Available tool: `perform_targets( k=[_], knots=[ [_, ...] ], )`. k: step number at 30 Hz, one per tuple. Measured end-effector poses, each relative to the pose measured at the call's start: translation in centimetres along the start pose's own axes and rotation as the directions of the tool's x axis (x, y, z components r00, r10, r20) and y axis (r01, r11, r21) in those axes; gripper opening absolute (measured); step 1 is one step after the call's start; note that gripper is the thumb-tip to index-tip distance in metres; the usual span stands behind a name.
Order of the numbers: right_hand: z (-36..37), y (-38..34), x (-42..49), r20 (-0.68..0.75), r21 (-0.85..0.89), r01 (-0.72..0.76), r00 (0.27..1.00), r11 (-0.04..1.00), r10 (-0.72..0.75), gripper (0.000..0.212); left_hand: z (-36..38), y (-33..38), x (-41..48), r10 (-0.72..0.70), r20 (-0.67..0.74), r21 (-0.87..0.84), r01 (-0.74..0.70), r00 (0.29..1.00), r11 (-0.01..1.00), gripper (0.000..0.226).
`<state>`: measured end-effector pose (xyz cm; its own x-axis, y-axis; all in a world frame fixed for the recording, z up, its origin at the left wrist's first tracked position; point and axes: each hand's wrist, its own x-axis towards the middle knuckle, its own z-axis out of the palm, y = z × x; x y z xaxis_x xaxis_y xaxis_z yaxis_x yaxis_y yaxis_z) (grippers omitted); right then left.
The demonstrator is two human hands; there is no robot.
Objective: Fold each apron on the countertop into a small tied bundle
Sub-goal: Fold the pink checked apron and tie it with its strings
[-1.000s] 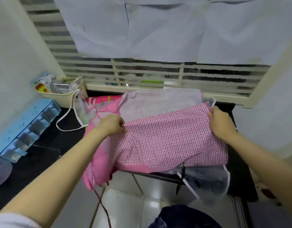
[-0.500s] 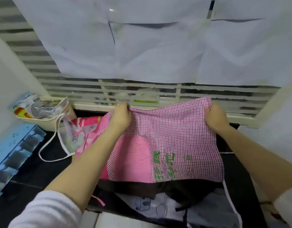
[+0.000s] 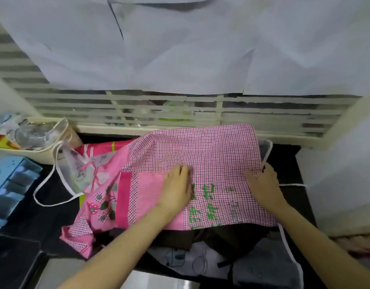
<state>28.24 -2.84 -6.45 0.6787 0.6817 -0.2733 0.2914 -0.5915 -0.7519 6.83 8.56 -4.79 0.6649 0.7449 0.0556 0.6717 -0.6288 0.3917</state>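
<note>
Pink check apron (image 3: 200, 151) spread w/ long axis L–R at frame centre — my left hand (image 3: 176, 184) mid-cloth, right hand (image 3: 261, 182) at its R edge, both pressing flat.

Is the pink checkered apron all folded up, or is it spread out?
Spread out. The pink checkered apron lies wide and flat, with the left hand and right hand pressing down on it.

The black countertop (image 3: 34, 222) carries a heap of aprons (image 3: 200, 151) and a cream basket (image 3: 42, 155).
</note>
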Motion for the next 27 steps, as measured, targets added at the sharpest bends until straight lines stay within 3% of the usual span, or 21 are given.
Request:
perform_targets(
  k=[2, 7, 9, 11, 15, 20, 22, 24, 27],
  knots=[
    [0.2, 0.8, -3.0, -0.043, 0.101, -0.029, 0.999, 0.994, 0.033, 0.067, 2.0, 0.3, -2.8, 0.033, 0.091, -0.010, -0.032, 0.995, 0.999, 0.028],
    [0.9, 3.5, -7.9, -0.113, 0.303, -0.081, 0.986, 0.950, 0.120, 0.043, 6.1, -0.5, -8.0, -0.049, 0.314, 0.218, -0.022, 0.948, 0.976, 0.041],
    [1.2, 4.7, -8.5, -0.031, 0.201, -0.102, 0.993, 0.974, 0.110, 0.020, 6.8, -0.9, -8.7, -0.093, 0.315, 0.288, -0.002, 0.945, 0.958, 0.048],
    [1.1, 5.3, -8.4, -0.014, 0.102, -0.055, 0.998, 0.993, 0.056, 0.037, 7.1, -1.0, -8.7, -0.124, 0.274, 0.319, 0.032, 0.954, 0.947, 0.050],
    [-0.9, 4.2, -8.1, -0.100, 0.064, 0.053, 0.994, 0.997, -0.047, 0.042, 6.8, -0.3, -8.2, -0.122, 0.181, 0.378, 0.046, 0.976, 0.925, 0.039],
    [-4.4, 4.3, -6.8, -0.184, -0.036, 0.152, 0.970, 0.988, -0.156, 0.040, 6.1, 0.9, -8.4, 0.050, 0.089, 0.306, -0.075, 0.995, 0.949, 0.033],
    [-5.4, 5.8, -6.5, -0.203, -0.088, 0.129, 0.969, 0.988, -0.144, 0.039, 6.0, 1.6, -9.2, 0.156, 0.096, 0.248, -0.176, 0.983, 0.953, 0.042],
    [-6.1, 7.2, -6.5, -0.201, -0.145, 0.078, 0.974, 0.986, -0.107, 0.033, 6.5, 2.6, -10.0, 0.226, 0.130, 0.244, -0.252, 0.965, 0.936, 0.067],
    [-6.8, 9.3, -7.0, -0.210, -0.213, 0.003, 0.977, 0.977, -0.049, 0.024, 7.9, 3.9, -11.0, 0.237, 0.190, 0.280, -0.284, 0.953, 0.917, 0.088]
  ],
)
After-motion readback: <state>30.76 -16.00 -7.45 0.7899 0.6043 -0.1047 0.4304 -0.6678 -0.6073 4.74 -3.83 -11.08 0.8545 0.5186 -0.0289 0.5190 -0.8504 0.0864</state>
